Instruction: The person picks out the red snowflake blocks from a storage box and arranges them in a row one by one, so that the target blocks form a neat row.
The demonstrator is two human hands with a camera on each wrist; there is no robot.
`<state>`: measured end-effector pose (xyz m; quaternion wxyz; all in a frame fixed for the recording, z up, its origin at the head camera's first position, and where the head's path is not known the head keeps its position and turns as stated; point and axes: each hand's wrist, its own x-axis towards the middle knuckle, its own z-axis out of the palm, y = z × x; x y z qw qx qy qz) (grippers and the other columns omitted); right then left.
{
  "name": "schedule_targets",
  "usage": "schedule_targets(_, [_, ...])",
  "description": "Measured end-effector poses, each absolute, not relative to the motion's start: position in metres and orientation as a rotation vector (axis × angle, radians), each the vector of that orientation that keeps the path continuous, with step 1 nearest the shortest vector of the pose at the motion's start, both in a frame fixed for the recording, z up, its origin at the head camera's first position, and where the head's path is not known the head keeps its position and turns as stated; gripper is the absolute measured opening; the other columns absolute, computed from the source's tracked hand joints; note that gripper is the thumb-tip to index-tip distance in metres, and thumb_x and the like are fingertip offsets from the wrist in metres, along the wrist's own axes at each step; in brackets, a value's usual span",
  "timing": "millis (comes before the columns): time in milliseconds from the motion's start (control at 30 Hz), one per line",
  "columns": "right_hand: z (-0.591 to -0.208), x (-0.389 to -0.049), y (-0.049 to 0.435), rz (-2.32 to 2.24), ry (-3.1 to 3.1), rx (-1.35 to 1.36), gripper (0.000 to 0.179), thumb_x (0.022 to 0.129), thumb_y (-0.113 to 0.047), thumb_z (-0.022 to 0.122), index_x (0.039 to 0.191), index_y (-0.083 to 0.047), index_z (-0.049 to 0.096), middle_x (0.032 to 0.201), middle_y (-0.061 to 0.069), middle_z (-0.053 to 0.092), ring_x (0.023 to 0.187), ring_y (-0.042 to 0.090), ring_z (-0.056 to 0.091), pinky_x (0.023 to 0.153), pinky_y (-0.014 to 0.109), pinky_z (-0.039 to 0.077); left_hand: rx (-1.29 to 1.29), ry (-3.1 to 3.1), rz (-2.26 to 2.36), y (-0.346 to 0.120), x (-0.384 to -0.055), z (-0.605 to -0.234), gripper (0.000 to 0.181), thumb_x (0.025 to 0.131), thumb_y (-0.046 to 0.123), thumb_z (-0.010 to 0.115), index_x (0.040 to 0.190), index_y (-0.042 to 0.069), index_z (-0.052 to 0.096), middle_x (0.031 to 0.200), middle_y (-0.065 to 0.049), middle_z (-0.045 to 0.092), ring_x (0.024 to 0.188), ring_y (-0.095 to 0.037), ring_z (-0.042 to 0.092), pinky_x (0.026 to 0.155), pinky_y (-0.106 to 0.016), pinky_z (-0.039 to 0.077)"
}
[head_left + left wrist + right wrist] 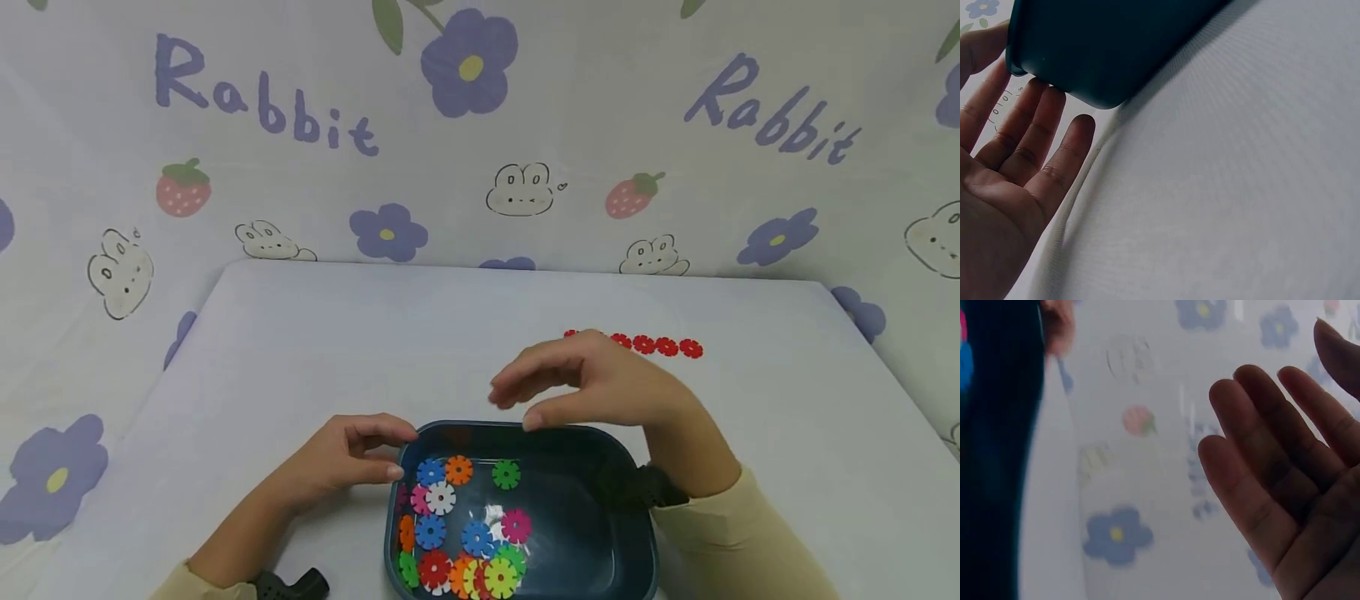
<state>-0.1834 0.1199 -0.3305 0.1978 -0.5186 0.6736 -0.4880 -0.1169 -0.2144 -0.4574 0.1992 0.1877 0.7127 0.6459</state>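
Observation:
A dark blue plastic bin stands on the white table with several flower-shaped plastic discs in it, such as a white disc, a red disc and a green disc. At the bin's far left corner, my left hand touches the rim with thumb and fingertips. The left wrist view shows its fingers fairly straight against the bin's outside. Above the far rim, my right hand hovers with loosely bent fingers. Nothing shows between those fingers in the right wrist view.
A row of red discs lies on the table beyond the right hand, which hides part of it. Behind the table hangs a patterned cloth with rabbits, flowers and strawberries.

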Motion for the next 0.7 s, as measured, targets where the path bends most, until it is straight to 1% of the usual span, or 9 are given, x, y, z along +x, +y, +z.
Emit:
schedule_targets(67, [-0.333, -0.176, 0.102, -1.312, 1.76, -1.446, 0.036, 0.087, -0.002, 0.07, 0.123, -0.001, 0.064, 0.116, 0.011, 0.07, 0.106, 0.023, 0.069, 0.092, 0.041, 0.056, 0.53, 1.98, 1.811, -0.214, -0.117, -0.458, 0.034, 0.089, 0.007, 0.07, 0.122, 0.001, 0.064, 0.128, -0.018, 0.063, 0.114, -0.022, 0.064, 0.093, -0.031, 0.055])
schedule_targets(167, [-0.339, -0.167, 0.074, -1.183, 1.602, -1.405, 0.036, 0.089, -0.007, 0.071, 0.123, 0.001, 0.064, 0.114, 0.014, 0.07, 0.104, 0.023, 0.069, 0.093, 0.04, 0.056, 0.534, 1.979, 1.818, -0.213, -0.117, -0.458, 0.034, 0.088, 0.007, 0.07, 0.122, 0.002, 0.064, 0.126, -0.014, 0.065, 0.117, -0.02, 0.063, 0.095, -0.03, 0.053])
schedule_targets(300, [-0.358, -0.16, 0.047, -0.986, 1.499, -1.334, 0.036, 0.089, -0.01, 0.072, 0.123, 0.0, 0.064, 0.109, 0.016, 0.071, 0.096, 0.011, 0.07, 0.09, 0.032, 0.057, 0.545, 1.973, 1.818, -0.214, -0.117, -0.459, 0.035, 0.088, 0.007, 0.07, 0.122, 0.002, 0.064, 0.126, -0.008, 0.066, 0.12, -0.017, 0.061, 0.097, -0.028, 0.052])
schedule_targets(367, [-0.372, -0.16, 0.038, -0.905, 1.486, -1.305, 0.035, 0.089, -0.01, 0.072, 0.122, -0.001, 0.065, 0.103, 0.013, 0.072, 0.089, 0.005, 0.069, 0.086, 0.029, 0.057, 0.556, 1.971, 1.819, -0.213, -0.117, -0.459, 0.036, 0.088, 0.007, 0.07, 0.123, 0.002, 0.064, 0.126, -0.006, 0.066, 0.12, -0.016, 0.061, 0.097, -0.028, 0.052])
schedule_targets(433, [-0.385, -0.161, 0.033, -0.828, 1.486, -1.296, 0.034, 0.089, -0.01, 0.072, 0.121, -0.003, 0.067, 0.096, 0.007, 0.072, 0.081, 0.001, 0.067, 0.081, 0.026, 0.058, 0.559, 1.974, 1.82, -0.214, -0.117, -0.459, 0.036, 0.088, 0.006, 0.07, 0.123, 0.001, 0.064, 0.126, -0.005, 0.066, 0.12, -0.015, 0.06, 0.097, -0.029, 0.052])
schedule_targets(533, [-0.4, -0.161, 0.028, -0.701, 1.499, -1.307, 0.032, 0.089, -0.011, 0.073, 0.121, -0.008, 0.069, 0.081, -0.003, 0.068, 0.068, 0.001, 0.06, 0.069, 0.019, 0.055, 0.556, 1.983, 1.818, -0.213, -0.116, -0.458, 0.036, 0.088, 0.006, 0.07, 0.122, 0.002, 0.064, 0.126, -0.006, 0.065, 0.12, -0.015, 0.061, 0.097, -0.029, 0.052])
schedule_targets(633, [-0.409, -0.16, 0.024, -0.606, 1.478, -1.32, 0.032, 0.088, -0.01, 0.073, 0.121, -0.01, 0.07, 0.067, -0.005, 0.059, 0.058, 0.002, 0.051, 0.057, 0.015, 0.045, 0.543, 1.986, 1.813, -0.213, -0.116, -0.457, 0.035, 0.088, 0.007, 0.07, 0.122, 0.002, 0.064, 0.126, -0.009, 0.065, 0.118, -0.017, 0.062, 0.097, -0.029, 0.052])
schedule_targets(700, [-0.412, -0.157, 0.023, -0.546, 1.473, -1.33, 0.033, 0.088, -0.01, 0.074, 0.121, -0.011, 0.07, 0.064, -0.004, 0.055, 0.055, 0.003, 0.048, 0.054, 0.014, 0.041, 0.532, 1.983, 1.813, -0.213, -0.116, -0.457, 0.035, 0.088, 0.007, 0.07, 0.123, 0.003, 0.064, 0.127, -0.01, 0.064, 0.117, -0.018, 0.063, 0.095, -0.029, 0.053])
